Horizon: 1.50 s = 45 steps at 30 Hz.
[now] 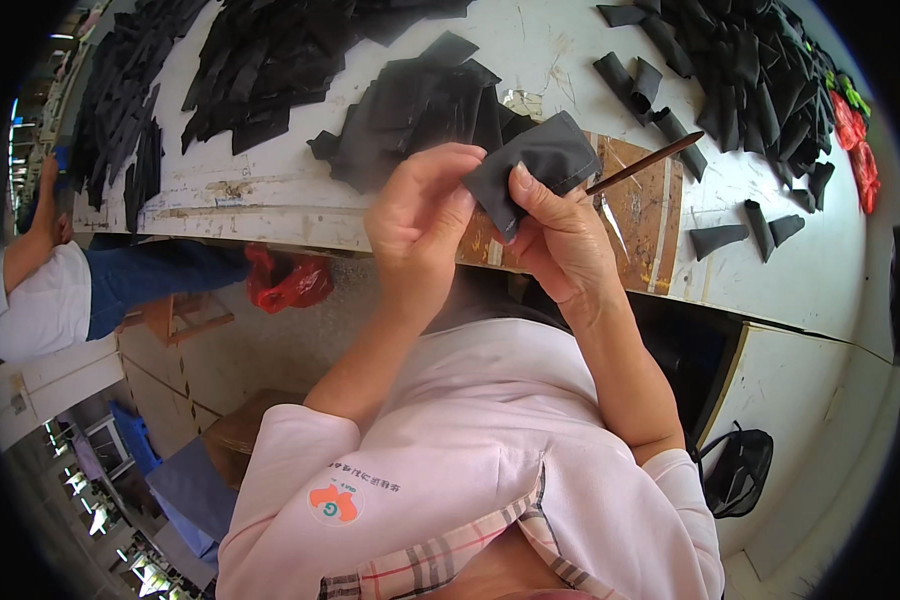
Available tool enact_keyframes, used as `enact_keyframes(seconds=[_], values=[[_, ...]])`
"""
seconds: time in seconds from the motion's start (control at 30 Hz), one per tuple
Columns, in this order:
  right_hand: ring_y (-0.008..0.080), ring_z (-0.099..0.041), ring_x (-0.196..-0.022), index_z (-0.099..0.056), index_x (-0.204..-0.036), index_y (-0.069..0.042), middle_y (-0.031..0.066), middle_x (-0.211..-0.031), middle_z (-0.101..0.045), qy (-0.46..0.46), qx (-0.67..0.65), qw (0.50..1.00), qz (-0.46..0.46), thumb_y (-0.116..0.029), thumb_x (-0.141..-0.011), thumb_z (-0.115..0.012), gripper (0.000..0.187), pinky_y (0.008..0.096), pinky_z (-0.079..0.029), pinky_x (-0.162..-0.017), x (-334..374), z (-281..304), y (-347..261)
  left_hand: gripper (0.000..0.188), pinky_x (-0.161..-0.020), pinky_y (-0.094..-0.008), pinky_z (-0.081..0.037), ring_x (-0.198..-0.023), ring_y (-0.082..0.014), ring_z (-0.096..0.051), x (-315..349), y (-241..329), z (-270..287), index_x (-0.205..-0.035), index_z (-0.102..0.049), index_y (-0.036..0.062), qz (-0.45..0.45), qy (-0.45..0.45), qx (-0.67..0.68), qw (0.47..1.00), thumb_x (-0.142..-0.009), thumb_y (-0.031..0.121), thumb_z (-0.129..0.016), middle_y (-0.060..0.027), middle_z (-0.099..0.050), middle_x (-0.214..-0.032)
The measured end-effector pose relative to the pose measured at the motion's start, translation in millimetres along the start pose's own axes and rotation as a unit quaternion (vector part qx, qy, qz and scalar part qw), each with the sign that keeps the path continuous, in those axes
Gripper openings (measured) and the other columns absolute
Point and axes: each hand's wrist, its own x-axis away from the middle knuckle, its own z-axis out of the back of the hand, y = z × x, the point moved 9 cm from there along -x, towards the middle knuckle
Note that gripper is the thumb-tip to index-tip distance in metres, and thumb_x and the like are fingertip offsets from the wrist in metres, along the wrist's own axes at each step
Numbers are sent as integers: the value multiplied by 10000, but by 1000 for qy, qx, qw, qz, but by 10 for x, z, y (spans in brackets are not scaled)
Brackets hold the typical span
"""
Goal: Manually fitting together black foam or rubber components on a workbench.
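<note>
In front of my chest I hold a small black fabric piece (545, 155), stitched along its edges, tilted above the table's near edge. My left hand (420, 215) is closed at its left corner, thumb against the fingers. My right hand (570, 240) grips the lower right side, thumb pressed on top. A slim brown stick (650, 165) sticks out to the right from behind my right hand; whether my fingers hold it is hidden. Just beyond my hands lies a loose pile of flat black fabric pieces (410, 120).
More black pieces (260, 70) are heaped at the far left of the white table (530, 50). Rolled black pieces (760, 80) pile at the right near red plastic (855, 150). A brown board (650, 215) lies under my right hand. Another person (40, 290) is at the left.
</note>
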Motion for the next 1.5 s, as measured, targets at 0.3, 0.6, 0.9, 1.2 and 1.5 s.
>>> enact_keyframes(seconds=[0.3, 0.6, 0.9, 1.2, 1.5], values=[[148, -564, -610, -527, -908, -30, 83, -795, -602, 9, -7, 999, 48, -194, -840, -552, 179, 239, -431, -484, -21, 2, -71, 245, -665, -283, -464, -742, -182, -585, 97, -303, -19, -1015, -501, -42, 227, 3, 112, 967, -800, 73, -483, -126, -596, -870], [114, -543, -620, -531, -860, -61, 36, -760, -583, 29, 22, 997, 71, -183, -842, -552, 125, 228, -426, -494, -24, 74, -105, 132, -561, -219, -456, -619, -118, -574, 39, -262, -82, -894, -554, -21, 205, 14, 25, 978, -770, 27, -555, -75, -600, -746], [77, -496, -490, -590, -724, -30, 18, -634, -571, 60, 191, 979, 41, -226, -826, -584, 221, 205, -403, -450, 75, 252, -230, 42, -477, -161, -377, -554, -22, -492, 31, -218, -169, -809, -564, -19, 141, -42, -158, 976, -768, -14, -566, -1, -560, -653], [216, -537, -526, -575, -694, -15, 68, -653, -538, 107, 569, 735, 352, -110, -717, -660, 130, 313, -424, -482, 561, -233, -763, 51, -523, -211, -421, -591, -70, -534, 42, -129, -331, -802, -549, -21, 104, -92, -191, 972, -752, -24, -557, -42, -569, -645], [280, -554, -648, -549, -761, -28, 110, -724, -524, 119, 727, 544, 402, 12, -666, -583, 108, 368, -459, -550, 401, -239, -510, 87, -501, -200, -440, -550, -79, -547, 68, -296, -129, -802, -543, -15, 79, 71, -185, 977, -725, -55, -544, -47, -575, -663]])
